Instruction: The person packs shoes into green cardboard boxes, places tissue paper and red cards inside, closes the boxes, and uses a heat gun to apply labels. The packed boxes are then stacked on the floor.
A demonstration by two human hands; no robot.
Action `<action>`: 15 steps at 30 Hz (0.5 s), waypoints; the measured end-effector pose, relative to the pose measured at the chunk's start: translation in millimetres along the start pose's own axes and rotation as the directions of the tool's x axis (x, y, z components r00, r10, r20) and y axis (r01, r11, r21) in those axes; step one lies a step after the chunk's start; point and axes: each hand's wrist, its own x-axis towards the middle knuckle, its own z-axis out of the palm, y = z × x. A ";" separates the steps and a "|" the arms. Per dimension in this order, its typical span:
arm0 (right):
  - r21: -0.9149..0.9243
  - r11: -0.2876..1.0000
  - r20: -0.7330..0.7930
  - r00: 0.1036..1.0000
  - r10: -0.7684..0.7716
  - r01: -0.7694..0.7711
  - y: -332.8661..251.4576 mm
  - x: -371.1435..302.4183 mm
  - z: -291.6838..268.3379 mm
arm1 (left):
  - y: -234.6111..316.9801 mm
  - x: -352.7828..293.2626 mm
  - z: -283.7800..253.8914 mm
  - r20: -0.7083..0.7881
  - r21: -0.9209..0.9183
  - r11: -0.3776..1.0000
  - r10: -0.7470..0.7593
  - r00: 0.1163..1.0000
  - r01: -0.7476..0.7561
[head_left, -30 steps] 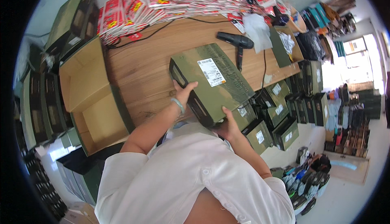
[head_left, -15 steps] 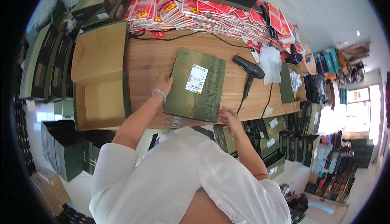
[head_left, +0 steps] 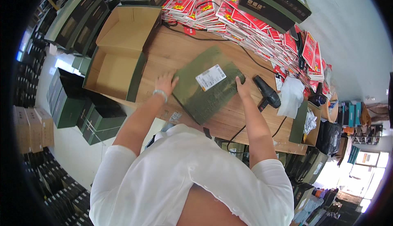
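A closed dark green camouflage-patterned box (head_left: 194,93) with a white label (head_left: 211,77) lies turned at an angle on the wooden table. My left hand (head_left: 165,84) is at its left edge, fingers spread and thumb against the side. At the right corner, my right hand (head_left: 244,90) grips the box with the thumb on top; its other fingers are mostly hidden. Just right of that hand lies a black hair dryer (head_left: 267,91). An opened box (head_left: 114,68) with a bare cardboard inside stands to the left.
Stacked red and white printed packets (head_left: 241,21) line the table's back, with green boxes (head_left: 272,5) on top. A black cable (head_left: 200,39) crosses the table (head_left: 163,58). At the right are white plastic (head_left: 291,97) and a small open box (head_left: 305,121). More boxes (head_left: 73,21) stand left.
The labelled box has turned clockwise. My right hand has moved from its near right corner up to its right corner and taken hold. The whole view has tilted and shifted.
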 end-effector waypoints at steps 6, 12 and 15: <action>-0.063 0.986 0.060 0.986 0.158 -0.154 -26.5 -86.3 -29.5 | 8.0 17.8 18.7 -0.082 -0.548 0.597 -0.735 0.673 0.586; 0.255 0.846 0.410 0.845 0.343 -0.467 34.7 -136.8 -25.7 | 8.6 -56.6 22.1 0.323 -0.661 0.493 -0.493 0.807 0.566; 0.486 0.719 0.413 0.856 0.312 -0.497 34.2 -131.2 -19.9 | 8.3 -55.2 22.6 0.292 -0.662 0.526 -0.475 0.830 0.534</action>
